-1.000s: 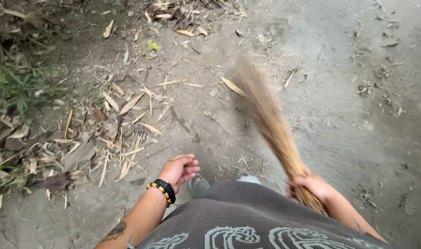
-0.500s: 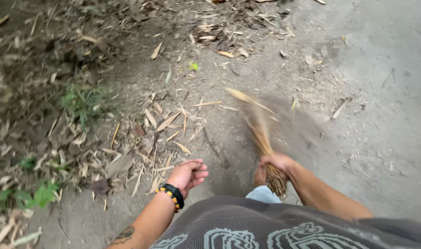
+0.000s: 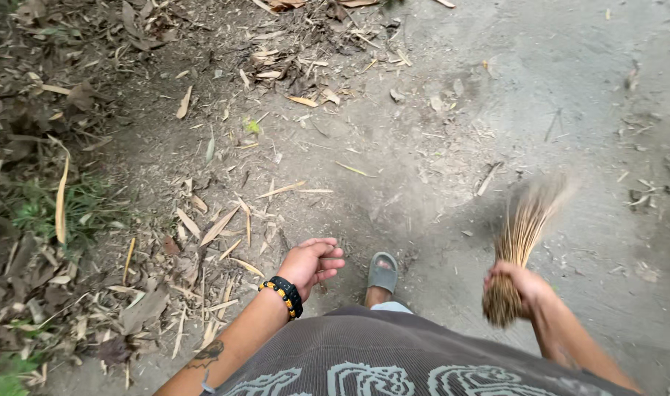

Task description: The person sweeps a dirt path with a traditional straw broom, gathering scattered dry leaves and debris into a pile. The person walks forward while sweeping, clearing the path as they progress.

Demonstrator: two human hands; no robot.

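One stick broom (image 3: 522, 242) is clenched at its base in the right hand (image 3: 514, 282), bristles fanning up-right over bare dirt, while the loose, empty left hand (image 3: 313, 264) hangs nearer the dry leaves (image 3: 218, 227).

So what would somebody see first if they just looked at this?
Probably the straw broom, blurry at its tip, gripped by the right hand low on the right over the grey dirt path. Next, the empty left hand with a black and yellow bracelet, hanging above dry leaves scattered on the left.
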